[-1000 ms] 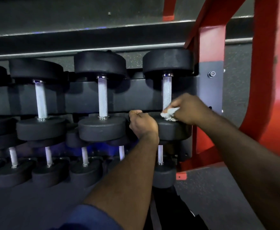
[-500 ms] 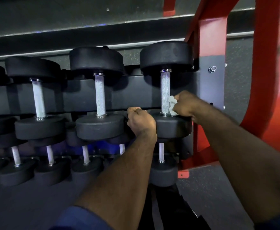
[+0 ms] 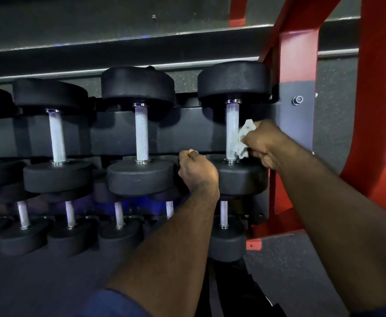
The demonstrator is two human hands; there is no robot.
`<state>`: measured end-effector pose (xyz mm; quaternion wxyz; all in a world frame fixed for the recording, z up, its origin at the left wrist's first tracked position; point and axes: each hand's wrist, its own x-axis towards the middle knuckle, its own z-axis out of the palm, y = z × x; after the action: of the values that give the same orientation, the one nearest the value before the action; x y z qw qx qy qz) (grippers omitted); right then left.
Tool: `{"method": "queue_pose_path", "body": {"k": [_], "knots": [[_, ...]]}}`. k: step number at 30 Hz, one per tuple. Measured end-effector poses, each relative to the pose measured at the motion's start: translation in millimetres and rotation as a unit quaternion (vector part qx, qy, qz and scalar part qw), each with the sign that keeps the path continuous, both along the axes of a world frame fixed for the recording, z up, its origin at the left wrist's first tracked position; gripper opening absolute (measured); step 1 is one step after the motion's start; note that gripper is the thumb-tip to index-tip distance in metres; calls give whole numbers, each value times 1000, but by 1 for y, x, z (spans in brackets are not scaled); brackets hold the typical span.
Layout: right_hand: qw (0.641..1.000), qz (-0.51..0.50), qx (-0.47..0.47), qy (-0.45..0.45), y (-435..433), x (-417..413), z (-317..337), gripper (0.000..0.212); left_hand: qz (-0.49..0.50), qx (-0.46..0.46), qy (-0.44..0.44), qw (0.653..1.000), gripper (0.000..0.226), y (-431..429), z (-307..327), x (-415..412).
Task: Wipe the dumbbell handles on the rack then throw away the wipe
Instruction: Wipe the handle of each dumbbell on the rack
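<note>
Black dumbbells with knurled silver handles lie in two rows on a dark rack (image 3: 109, 136). The rightmost upper handle (image 3: 232, 124) has a crumpled white wipe (image 3: 242, 139) pressed against its right side, low on the bar. My right hand (image 3: 266, 145) grips that wipe. My left hand (image 3: 197, 171) is a closed fist resting between the near heads of the two right upper dumbbells; what its fingers hold is hidden. A second upper handle (image 3: 141, 132) stands bare to the left.
A red steel frame (image 3: 298, 65) rises right beside the rightmost dumbbell. The lower row (image 3: 119, 215) holds several smaller dumbbells. Dark rubber floor (image 3: 290, 271) lies to the lower right.
My right hand has shifted the wipe from the bottom front of the rightmost handle round to its right side and slightly up. My left fist has stayed put.
</note>
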<state>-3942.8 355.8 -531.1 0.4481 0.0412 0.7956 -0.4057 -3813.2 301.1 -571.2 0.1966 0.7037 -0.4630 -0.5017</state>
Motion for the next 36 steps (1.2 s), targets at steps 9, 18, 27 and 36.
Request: {"method": "queue_pose_path", "body": {"k": [9, 18, 27, 36], "knots": [[998, 41, 6, 39, 0, -1, -2, 26, 1, -7, 2, 1000, 28, 1, 1, 0], [993, -50, -89, 61, -12, -7, 3, 36, -4, -11, 1, 1000, 28, -1, 1, 0], [976, -132, -137, 103, -21, -1, 1, 24, -4, -9, 0, 1000, 26, -1, -4, 1], [865, 107, -112, 477, -6, 18, 2, 41, -19, 5, -6, 1000, 27, -2, -3, 1]]}}
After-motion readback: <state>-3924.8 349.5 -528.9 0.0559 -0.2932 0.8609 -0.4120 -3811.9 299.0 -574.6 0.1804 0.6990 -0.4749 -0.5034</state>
